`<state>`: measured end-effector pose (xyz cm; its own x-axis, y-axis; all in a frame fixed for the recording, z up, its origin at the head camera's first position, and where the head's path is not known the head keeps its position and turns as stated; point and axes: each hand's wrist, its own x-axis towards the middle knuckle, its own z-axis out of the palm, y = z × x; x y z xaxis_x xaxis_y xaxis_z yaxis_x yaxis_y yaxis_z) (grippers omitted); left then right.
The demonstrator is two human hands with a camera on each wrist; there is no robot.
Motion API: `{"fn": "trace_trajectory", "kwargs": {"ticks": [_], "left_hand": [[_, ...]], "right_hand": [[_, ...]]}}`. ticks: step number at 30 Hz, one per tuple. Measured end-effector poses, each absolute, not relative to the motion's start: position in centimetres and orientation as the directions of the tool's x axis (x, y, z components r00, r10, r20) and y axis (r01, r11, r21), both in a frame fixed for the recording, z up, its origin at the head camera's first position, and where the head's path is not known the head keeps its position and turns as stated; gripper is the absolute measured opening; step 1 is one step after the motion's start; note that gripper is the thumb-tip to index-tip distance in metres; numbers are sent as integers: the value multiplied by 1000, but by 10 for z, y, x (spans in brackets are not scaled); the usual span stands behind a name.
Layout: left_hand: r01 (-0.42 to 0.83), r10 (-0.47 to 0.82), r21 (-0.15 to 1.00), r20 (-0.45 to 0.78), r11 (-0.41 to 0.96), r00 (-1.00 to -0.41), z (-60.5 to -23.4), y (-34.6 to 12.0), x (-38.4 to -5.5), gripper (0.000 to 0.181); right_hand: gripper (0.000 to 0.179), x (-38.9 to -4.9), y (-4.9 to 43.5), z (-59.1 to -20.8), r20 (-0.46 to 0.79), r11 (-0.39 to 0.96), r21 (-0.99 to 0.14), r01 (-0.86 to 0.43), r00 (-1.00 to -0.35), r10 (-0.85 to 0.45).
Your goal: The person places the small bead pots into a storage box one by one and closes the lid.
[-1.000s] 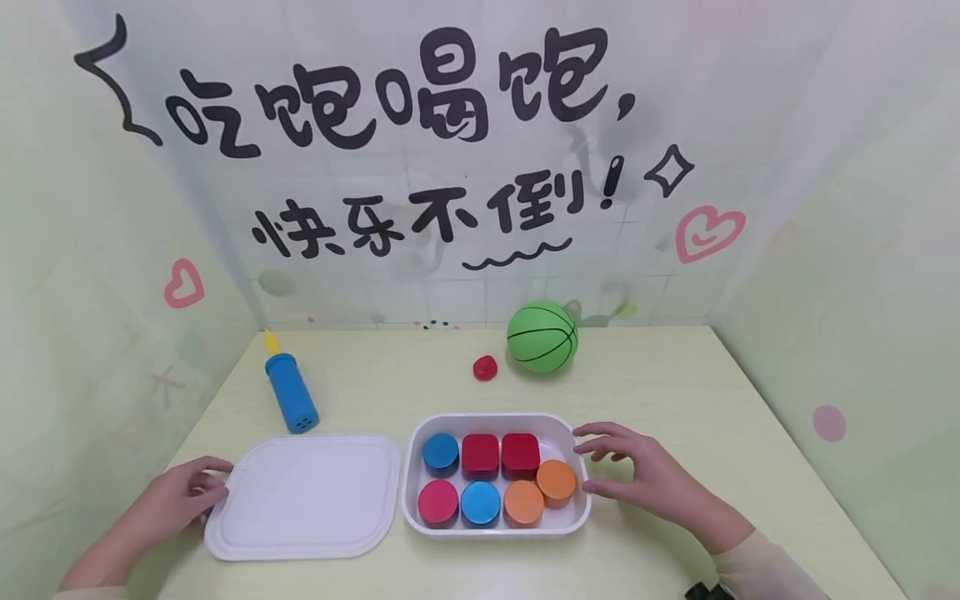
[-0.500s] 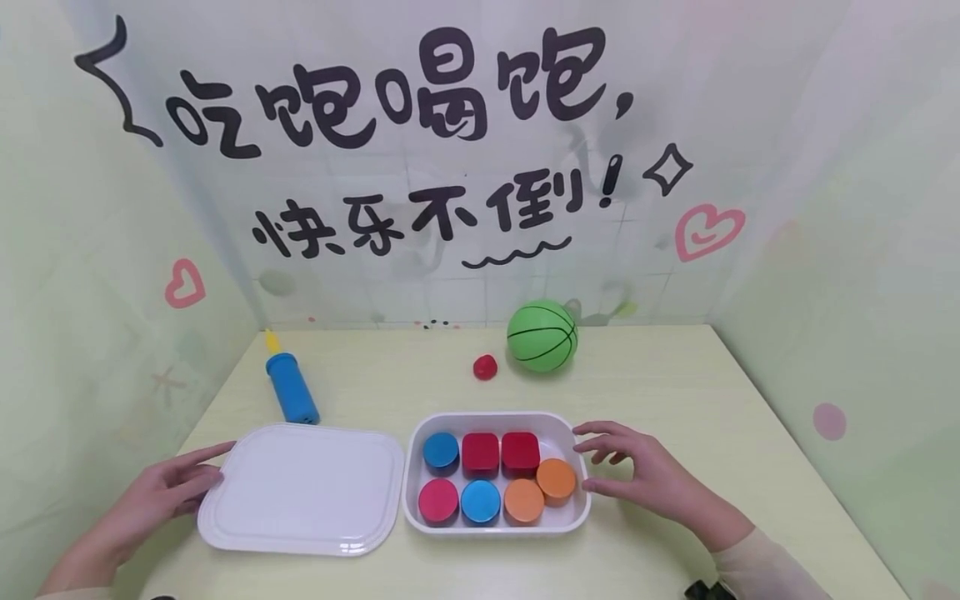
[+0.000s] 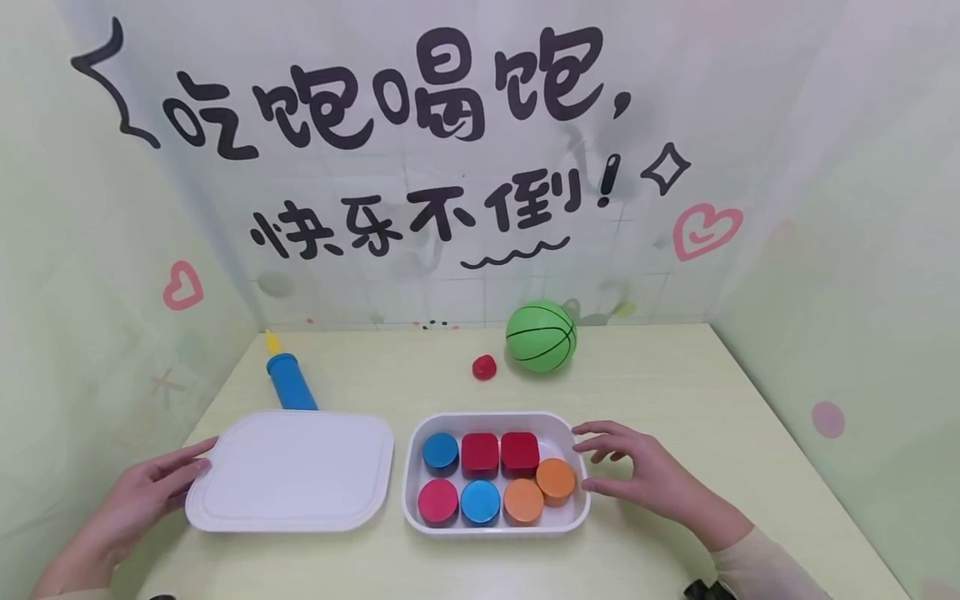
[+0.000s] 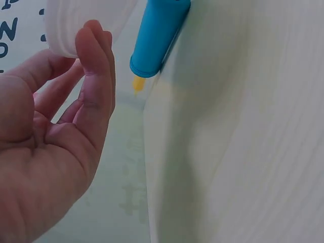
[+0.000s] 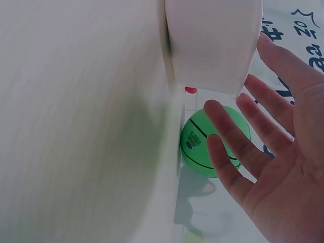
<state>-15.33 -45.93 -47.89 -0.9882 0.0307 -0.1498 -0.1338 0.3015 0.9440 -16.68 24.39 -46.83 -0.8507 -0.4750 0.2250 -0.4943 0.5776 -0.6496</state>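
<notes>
The white rectangular lid (image 3: 292,473) is pinched at its left edge by my left hand (image 3: 142,500), thumb on top and fingers underneath. In the left wrist view the lid's rim (image 4: 61,30) sits between thumb and fingers, off the table. To its right stands a white box (image 3: 497,532) holding several round and square lidded pieces: blue (image 3: 480,502), red (image 3: 480,453), pink (image 3: 438,502) and orange (image 3: 523,502). My right hand (image 3: 648,475) is at the box's right end, fingers spread and relaxed. Its fingertips are at the box wall (image 5: 212,45); whether they all touch is unclear.
Behind the lid lies a blue pump (image 3: 291,382) with a yellow nozzle, its lower end hidden by the lid. A green ball (image 3: 542,336) and a small red object (image 3: 484,367) are at the back of the table (image 3: 637,358). Printed curtains enclose the back and sides.
My left hand has raised the lid off the table and moved it slightly left; it now covers the pump's lower end. My right hand and the box have stayed in place.
</notes>
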Motion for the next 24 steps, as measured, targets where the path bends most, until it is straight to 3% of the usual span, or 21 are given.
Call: {"fn": "trace_trajectory", "kwargs": {"ticks": [12,24], "left_hand": [[-45,54,997,-48,57,-997,-452,-439,-154,38],[-16,31,998,-15,-59,-999,-431,-382,-153,36]], "right_hand": [[42,-166,244,-468,218,583,-655,-481,-859,-463],[43,-166,243,-468,233,581,-645,-497,-852,-470]]}}
